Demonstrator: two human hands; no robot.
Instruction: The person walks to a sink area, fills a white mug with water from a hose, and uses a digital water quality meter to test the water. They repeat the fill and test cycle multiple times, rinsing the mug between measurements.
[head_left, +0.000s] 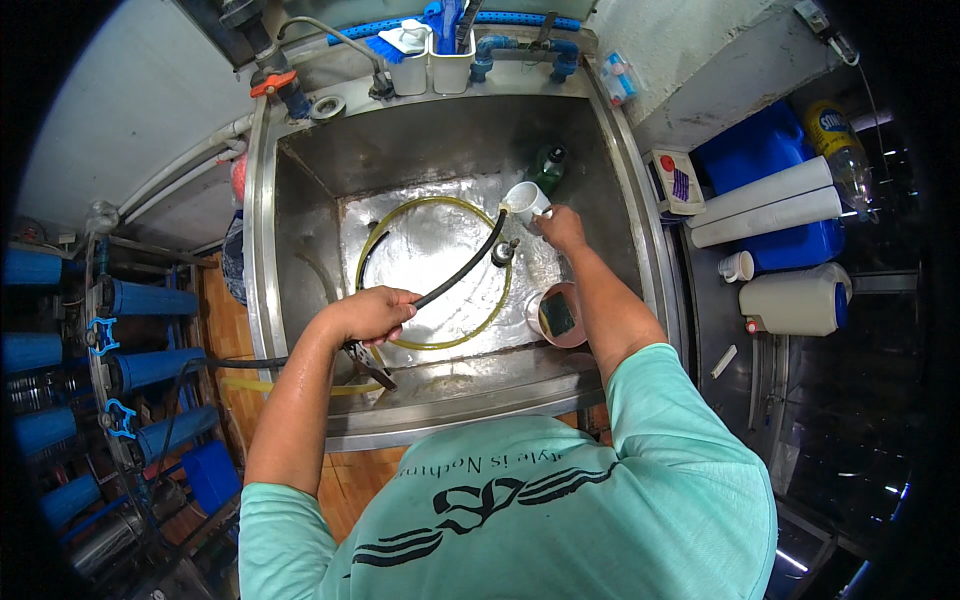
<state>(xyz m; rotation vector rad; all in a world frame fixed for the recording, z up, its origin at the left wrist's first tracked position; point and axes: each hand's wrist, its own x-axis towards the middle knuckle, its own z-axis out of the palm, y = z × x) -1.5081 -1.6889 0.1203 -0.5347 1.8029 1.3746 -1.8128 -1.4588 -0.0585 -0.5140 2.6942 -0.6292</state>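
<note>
My left hand (pixel 374 314) is closed around a black hose (pixel 462 264), which runs up and to the right across the sink. Its far end meets the near side of a white mug (pixel 523 198); whether water flows is too small to tell. My right hand (pixel 562 228) grips that mug at its handle side, with the mug's mouth tilted into view. Just beyond the mug a green bottle (pixel 549 168) leans by the sink's right wall. Under the black hose lies a coiled yellow hose (pixel 425 200). Closer to me sits a pinkish tub (pixel 541 335) with a dark green sponge (pixel 557 312) inside.
The steel sink (pixel 268 250) surrounds both hands. White holders (pixel 452 74) with brushes and a curved tap (pixel 380 80) line its back edge. At right are another white mug (pixel 736 266), white rolls (pixel 770 210) and a jerrycan (pixel 790 305). Blue cylinders (pixel 155 298) fill a rack at left.
</note>
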